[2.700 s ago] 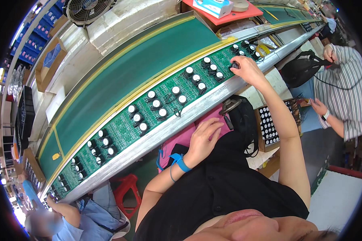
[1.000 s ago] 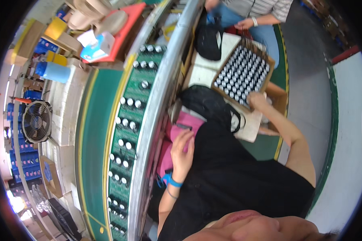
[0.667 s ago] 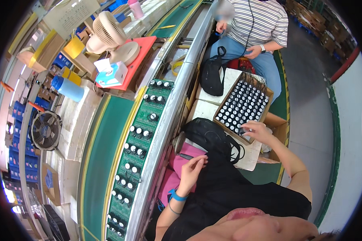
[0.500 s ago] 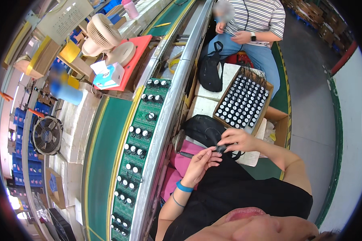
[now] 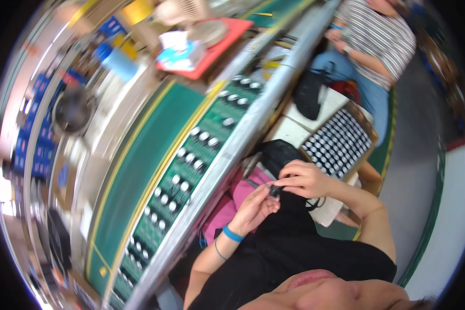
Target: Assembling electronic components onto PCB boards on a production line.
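Observation:
My left hand (image 5: 253, 207) and my right hand (image 5: 306, 179) meet in front of my black top. Between their fingertips is a small black part (image 5: 275, 191), pinched from both sides. It is too small and blurred to name its kind. The left palm is turned up with its fingers curled, while the right thumb and fingers close on the part from above. Beyond the right hand stands a cardboard box holding rows of round white-topped parts (image 5: 338, 143). To the left, green circuit boards (image 5: 212, 125) lie in a line, carrying similar white-topped black parts.
A metal rail (image 5: 243, 132) runs between me and the boards, with a green conveyor belt (image 5: 139, 142) beyond. Black cloth (image 5: 280, 155) lies by my hands. Across from me sits a person in a striped shirt (image 5: 380, 39). A tissue box (image 5: 181, 53) rests on a red board.
My view has swung, so boards, rail and box appear tilted and shifted to the right. Both hands stay together at the black part, with the right fingers now closer over it.

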`<state>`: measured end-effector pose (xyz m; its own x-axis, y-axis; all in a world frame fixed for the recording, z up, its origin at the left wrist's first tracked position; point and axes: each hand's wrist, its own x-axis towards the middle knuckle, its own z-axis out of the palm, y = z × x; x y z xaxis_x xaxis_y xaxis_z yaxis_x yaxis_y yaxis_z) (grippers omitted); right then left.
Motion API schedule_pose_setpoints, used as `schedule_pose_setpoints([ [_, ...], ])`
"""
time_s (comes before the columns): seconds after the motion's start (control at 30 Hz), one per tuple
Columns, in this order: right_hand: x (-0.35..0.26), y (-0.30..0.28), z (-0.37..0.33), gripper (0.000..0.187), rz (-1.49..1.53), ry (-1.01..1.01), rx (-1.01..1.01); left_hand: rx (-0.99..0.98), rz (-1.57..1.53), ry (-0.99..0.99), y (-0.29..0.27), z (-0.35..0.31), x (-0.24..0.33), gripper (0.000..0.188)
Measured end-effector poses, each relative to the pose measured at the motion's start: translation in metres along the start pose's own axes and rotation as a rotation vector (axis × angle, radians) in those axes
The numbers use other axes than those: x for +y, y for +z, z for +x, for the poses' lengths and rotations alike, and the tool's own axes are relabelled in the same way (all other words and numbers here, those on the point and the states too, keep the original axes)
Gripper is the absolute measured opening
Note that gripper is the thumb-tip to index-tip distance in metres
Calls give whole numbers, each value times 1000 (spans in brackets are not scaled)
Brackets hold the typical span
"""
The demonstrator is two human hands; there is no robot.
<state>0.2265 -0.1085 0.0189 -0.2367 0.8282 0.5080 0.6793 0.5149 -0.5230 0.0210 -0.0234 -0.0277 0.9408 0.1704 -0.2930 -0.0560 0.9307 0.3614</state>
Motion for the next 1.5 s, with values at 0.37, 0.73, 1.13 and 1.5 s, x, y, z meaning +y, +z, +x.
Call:
schedule_pose_setpoints([
  [0.37, -33, 9, 94, 26, -479, -432, -295, 124, 141, 347, 6, -24, -1, 20],
  [0.73, -28, 25, 132, 25, -246, -571, -376, 36, 497, 518, -1, -71, 21, 25],
  [1.13, 3, 8, 150, 25, -42, -330, -120, 52, 840, 638, 16, -94, 61, 21],
  [1.5, -37, -9, 92, 13, -215, 37, -403, 394, 1449, 1110, 18, -26, 50, 32],
])
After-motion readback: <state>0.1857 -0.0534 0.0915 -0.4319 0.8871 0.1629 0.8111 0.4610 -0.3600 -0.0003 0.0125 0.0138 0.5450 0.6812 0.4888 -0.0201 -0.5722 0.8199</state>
